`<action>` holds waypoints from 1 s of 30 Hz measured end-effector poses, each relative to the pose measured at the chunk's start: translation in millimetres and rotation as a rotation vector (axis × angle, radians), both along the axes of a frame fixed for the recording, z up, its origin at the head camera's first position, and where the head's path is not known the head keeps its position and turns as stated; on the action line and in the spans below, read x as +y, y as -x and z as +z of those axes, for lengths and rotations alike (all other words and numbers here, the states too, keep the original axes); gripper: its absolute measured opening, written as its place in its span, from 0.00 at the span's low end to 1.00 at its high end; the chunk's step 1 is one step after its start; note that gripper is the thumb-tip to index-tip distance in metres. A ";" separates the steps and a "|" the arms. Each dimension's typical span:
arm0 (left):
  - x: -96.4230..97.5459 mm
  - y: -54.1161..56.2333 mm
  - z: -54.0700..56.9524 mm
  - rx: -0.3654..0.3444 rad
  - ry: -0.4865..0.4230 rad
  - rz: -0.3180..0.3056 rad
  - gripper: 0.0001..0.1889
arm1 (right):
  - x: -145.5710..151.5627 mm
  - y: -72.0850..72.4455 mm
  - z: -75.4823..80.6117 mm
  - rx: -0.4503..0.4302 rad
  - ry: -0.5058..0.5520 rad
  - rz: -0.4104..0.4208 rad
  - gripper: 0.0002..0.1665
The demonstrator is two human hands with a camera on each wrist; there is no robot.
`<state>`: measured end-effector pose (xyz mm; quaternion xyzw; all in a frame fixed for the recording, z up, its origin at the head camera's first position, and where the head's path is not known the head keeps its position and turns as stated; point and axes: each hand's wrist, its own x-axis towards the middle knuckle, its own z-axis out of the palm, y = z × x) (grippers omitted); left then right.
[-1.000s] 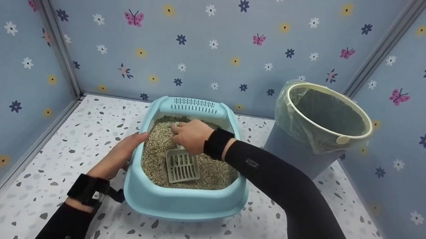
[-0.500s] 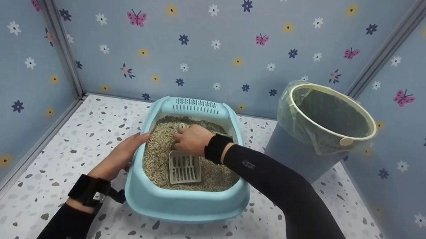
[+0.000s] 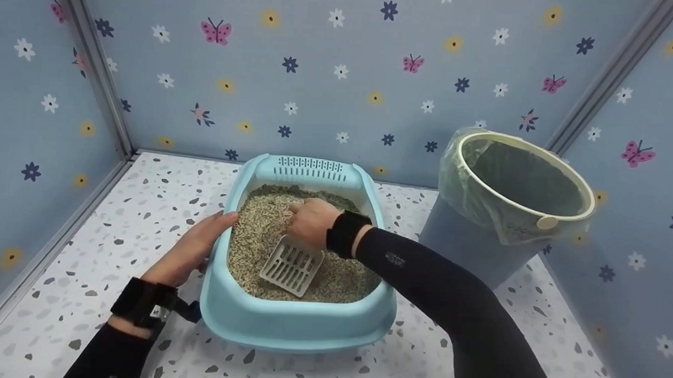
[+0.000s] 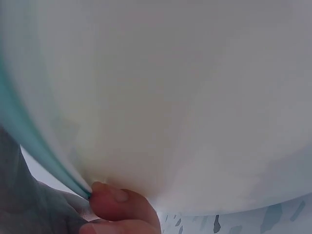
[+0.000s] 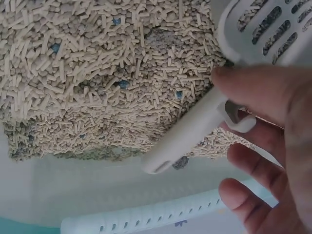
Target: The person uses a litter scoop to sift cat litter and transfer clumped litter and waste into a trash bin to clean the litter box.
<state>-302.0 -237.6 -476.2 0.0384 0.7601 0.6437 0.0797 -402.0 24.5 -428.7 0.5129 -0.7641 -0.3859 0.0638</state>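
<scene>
A light blue litter box (image 3: 296, 323) stands on the floor, filled with pale pellet litter (image 3: 261, 220). My left hand (image 3: 189, 251) holds its left side, the thumb over the rim and the fingertips (image 4: 122, 200) under the rim's outer edge in the left wrist view. Inside the box, my right hand (image 3: 312, 222) pinches a white slotted litter scoop (image 3: 293, 266) near the base of its handle (image 5: 187, 129), between thumb and forefinger; the other fingers stay loose. The scoop's slotted head lies over the litter toward the front of the box. A greyish clump (image 5: 165, 39) shows among the pellets.
To the right of the box stands a bin (image 3: 464, 246) with a cream rim ring (image 3: 586, 194) and a clear liner bag (image 3: 456, 188) folded over it. Blue flower-patterned walls (image 3: 319, 69) close in the back and both sides of the speckled floor (image 3: 142, 214).
My right hand has shifted a little to the right and turned the litter scoop, so its head now slants toward the front left. My left hand keeps its place on the box's rim.
</scene>
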 end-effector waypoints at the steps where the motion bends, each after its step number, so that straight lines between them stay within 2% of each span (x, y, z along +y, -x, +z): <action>1: 0.6 0.0 -0.6 0.002 -0.003 0.003 0.44 | 1.9 -0.1 1.9 -0.014 0.002 -0.013 0.10; 3: 1.7 -0.1 -1.5 0.005 -0.007 0.007 0.45 | 6.3 -1.5 8.5 -0.059 0.025 -0.045 0.13; 6: 2.3 -0.2 -2.2 0.003 -0.002 0.009 0.44 | 14.3 -2.8 22.4 -0.171 0.102 -0.116 0.17; 10: 0.9 0.7 -1.8 0.011 -0.003 0.002 0.44 | 26.1 -4.2 47.7 -0.326 0.227 -0.199 0.06; 12: 0.1 1.0 -1.7 0.018 -0.001 -0.002 0.44 | 31.9 -4.0 59.9 -0.362 0.269 -0.213 0.01; 15: -0.4 1.2 -2.0 0.020 0.003 -0.003 0.46 | 39.8 -4.4 75.7 -0.353 0.317 -0.215 0.06; 18: -1.3 1.4 -1.3 0.013 0.014 0.004 0.46 | 45.0 -5.5 86.6 -0.274 0.360 -0.232 0.07; 21: -1.9 1.4 -0.8 0.005 0.017 0.015 0.46 | 46.0 -7.2 90.2 -0.171 0.385 -0.299 0.04; 23: -1.8 1.2 -0.8 0.002 0.017 0.019 0.46 | 45.2 -8.2 89.2 -0.133 0.392 -0.370 0.04; 26: -0.9 1.0 -1.2 0.002 0.015 0.014 0.44 | 44.0 -8.7 85.2 -0.145 0.395 -0.459 0.08; 30: 0.9 1.1 -1.5 0.004 0.013 0.006 0.43 | 45.0 -6.4 81.5 -0.256 0.419 -0.515 0.14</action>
